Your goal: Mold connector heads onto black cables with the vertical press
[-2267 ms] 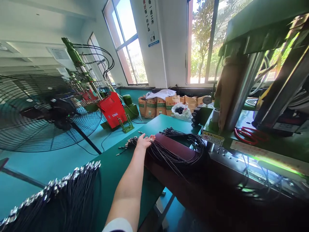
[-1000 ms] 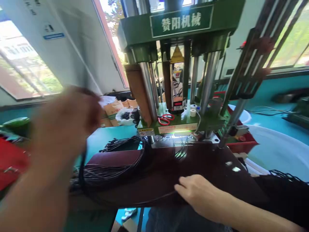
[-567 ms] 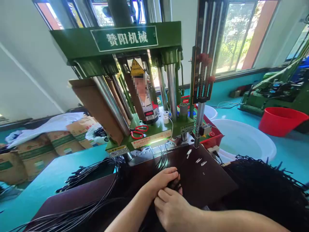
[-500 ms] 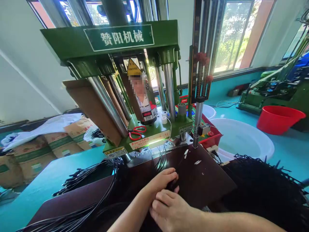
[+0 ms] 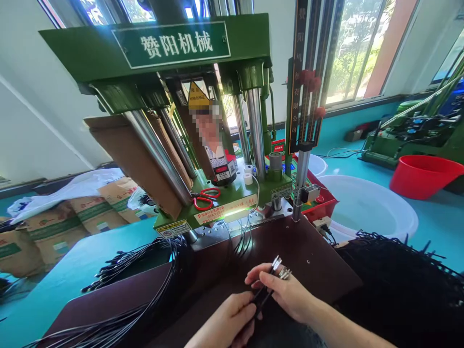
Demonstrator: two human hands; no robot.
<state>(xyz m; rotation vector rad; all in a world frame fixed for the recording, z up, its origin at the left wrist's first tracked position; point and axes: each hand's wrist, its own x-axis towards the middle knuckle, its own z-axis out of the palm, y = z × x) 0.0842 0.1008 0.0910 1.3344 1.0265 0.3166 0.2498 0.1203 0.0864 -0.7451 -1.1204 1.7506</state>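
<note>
A small bunch of black cables (image 5: 261, 296) with bright metal connector ends (image 5: 277, 262) is held between my two hands, above the brown tabletop (image 5: 290, 241). Closed around the black part, my left hand (image 5: 237, 311) is at the lower middle. My right hand (image 5: 292, 292) pinches the bunch farther up, near the connectors, which stick out past its fingers. How many cables are held cannot be made out. Behind the hands, several thin dark cables (image 5: 244, 239) run out from beneath the green press (image 5: 232, 198).
Red-handled scissors (image 5: 206, 198) lie on the press base. Long black cables (image 5: 134, 314) spread over the table's left side. At right sits a large heap of black cables (image 5: 395, 275), near a white tub (image 5: 409, 217) and a red bucket (image 5: 416, 179). Cartons (image 5: 58, 222) stand at left.
Metal connectors that lay on the tabletop are now up at my right hand. My right hand has moved up and right, my left hand down. The view has shifted slightly.
</note>
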